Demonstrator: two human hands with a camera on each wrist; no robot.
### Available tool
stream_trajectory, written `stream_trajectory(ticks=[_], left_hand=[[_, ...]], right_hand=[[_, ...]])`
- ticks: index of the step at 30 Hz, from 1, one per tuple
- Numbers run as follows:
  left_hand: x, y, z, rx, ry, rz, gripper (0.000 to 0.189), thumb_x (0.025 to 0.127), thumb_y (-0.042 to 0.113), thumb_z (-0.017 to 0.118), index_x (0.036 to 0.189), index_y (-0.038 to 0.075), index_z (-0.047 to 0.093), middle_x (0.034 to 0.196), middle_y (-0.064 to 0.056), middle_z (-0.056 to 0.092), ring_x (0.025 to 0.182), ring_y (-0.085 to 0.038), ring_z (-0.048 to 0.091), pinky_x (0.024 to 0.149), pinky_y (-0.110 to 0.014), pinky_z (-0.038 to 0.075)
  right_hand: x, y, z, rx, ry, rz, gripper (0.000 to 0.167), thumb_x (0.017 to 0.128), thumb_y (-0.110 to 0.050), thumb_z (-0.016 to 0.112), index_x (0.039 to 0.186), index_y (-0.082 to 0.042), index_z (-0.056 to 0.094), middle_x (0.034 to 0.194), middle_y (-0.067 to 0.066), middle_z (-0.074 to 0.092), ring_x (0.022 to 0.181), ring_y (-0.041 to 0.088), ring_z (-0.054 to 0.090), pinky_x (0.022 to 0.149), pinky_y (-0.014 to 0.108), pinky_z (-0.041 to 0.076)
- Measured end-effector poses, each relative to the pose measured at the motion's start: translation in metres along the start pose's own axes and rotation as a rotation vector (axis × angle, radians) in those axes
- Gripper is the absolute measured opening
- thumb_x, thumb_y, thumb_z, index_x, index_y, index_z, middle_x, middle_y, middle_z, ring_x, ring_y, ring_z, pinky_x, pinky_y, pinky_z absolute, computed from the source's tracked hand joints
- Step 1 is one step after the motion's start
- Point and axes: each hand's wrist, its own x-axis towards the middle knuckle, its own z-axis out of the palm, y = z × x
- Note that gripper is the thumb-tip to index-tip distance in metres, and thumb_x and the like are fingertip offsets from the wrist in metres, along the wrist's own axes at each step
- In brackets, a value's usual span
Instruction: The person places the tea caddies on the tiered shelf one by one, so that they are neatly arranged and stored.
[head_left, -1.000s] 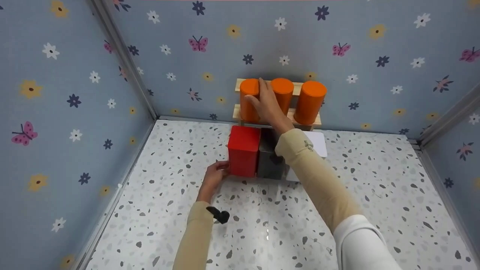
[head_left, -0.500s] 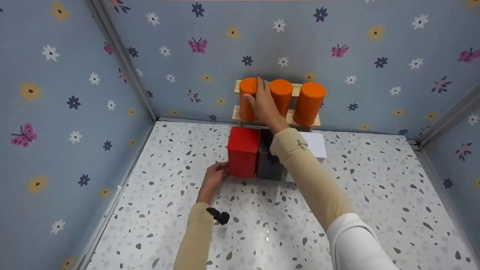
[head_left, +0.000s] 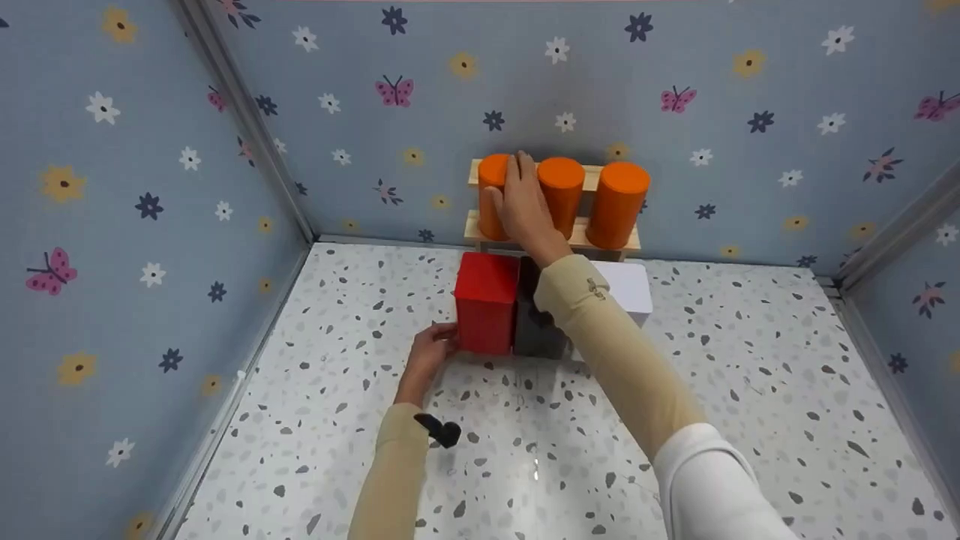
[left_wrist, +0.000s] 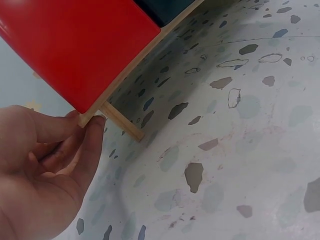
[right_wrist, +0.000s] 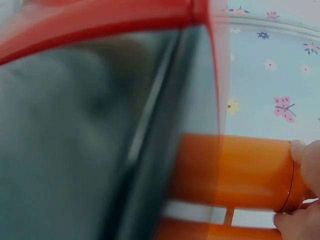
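My right hand point(head_left: 523, 202) grips the upper part of the left orange canister point(head_left: 490, 214), thumb on one side and fingers on the other. A lid seam shows near its gripped end in the right wrist view. The middle canister point(head_left: 562, 180) and right canister point(head_left: 620, 202) stand beside it on a tiered wooden rack point(head_left: 472, 225). Low at the front left, my left hand point(left_wrist: 50, 160) pinches the rack's wooden corner between thumb and fingers, below the red box point(head_left: 486, 315). A black box point(head_left: 536, 337) and a white box point(head_left: 626, 289), partly hidden by my right sleeve, continue that front row.
The rack stands on a white speckled table point(head_left: 337, 450) against the blue back wall point(head_left: 555, 90), which has flowers and butterflies. A side wall point(head_left: 112, 225) rises at the left, another at the right. A short rack leg point(left_wrist: 122, 121) meets the table.
My right hand has shifted slightly left, staying around the left canister. The left hand keeps its place at the rack's corner, and the boxes and canisters stay put.
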Motion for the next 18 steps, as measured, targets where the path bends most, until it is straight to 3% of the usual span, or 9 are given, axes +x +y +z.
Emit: stream_trajectory(ticks=[2, 3, 5, 11, 18], left_hand=[[0.052, -0.049, -0.005, 0.006, -0.017, -0.024, 0.043, 0.087, -0.01, 0.045, 0.128, -0.004, 0.055, 0.128, -0.019, 0.058, 0.114, -0.026, 0.058, 0.101, -0.037, 0.047], [0.069, -0.067, -0.008, 0.0, -0.046, -0.007, 0.043, 0.088, -0.009, 0.046, 0.129, -0.002, 0.056, 0.128, -0.018, 0.058, 0.115, -0.025, 0.058, 0.097, -0.033, 0.05], [0.079, -0.079, -0.007, 0.01, -0.035, -0.009, 0.042, 0.087, -0.008, 0.048, 0.127, 0.0, 0.057, 0.126, -0.017, 0.06, 0.113, -0.025, 0.059, 0.095, -0.033, 0.051], [0.084, -0.086, -0.006, 0.068, 0.023, -0.011, 0.039, 0.087, -0.007, 0.048, 0.124, 0.001, 0.059, 0.123, -0.017, 0.06, 0.111, -0.026, 0.059, 0.093, -0.037, 0.052], [0.08, -0.076, -0.017, 0.269, 0.089, 0.027, 0.032, 0.091, 0.01, 0.059, 0.123, 0.006, 0.06, 0.118, -0.013, 0.063, 0.107, -0.024, 0.06, 0.091, -0.038, 0.05]], right_hand=[[0.025, 0.024, 0.028, -0.08, 0.057, -0.003, 0.064, 0.099, -0.026, 0.049, 0.151, -0.001, 0.021, 0.159, 0.016, 0.013, 0.148, 0.028, 0.013, 0.12, 0.036, 0.014], [0.033, 0.032, 0.038, -0.116, 0.101, -0.008, 0.063, 0.098, -0.025, 0.053, 0.15, -0.004, 0.025, 0.159, 0.013, 0.015, 0.148, 0.026, 0.014, 0.12, 0.035, 0.014], [0.033, 0.039, 0.044, -0.144, 0.137, -0.052, 0.062, 0.097, -0.027, 0.054, 0.149, -0.006, 0.027, 0.159, 0.012, 0.016, 0.148, 0.025, 0.013, 0.121, 0.036, 0.012], [0.011, 0.036, 0.034, -0.061, 0.19, -0.157, 0.061, 0.096, -0.034, 0.052, 0.148, -0.01, 0.032, 0.159, 0.009, 0.018, 0.148, 0.024, 0.011, 0.122, 0.038, 0.01], [-0.032, 0.038, 0.01, 0.013, 0.278, -0.188, 0.058, 0.094, -0.034, 0.056, 0.144, -0.009, 0.04, 0.156, 0.012, 0.026, 0.144, 0.026, 0.024, 0.119, 0.042, 0.022]])
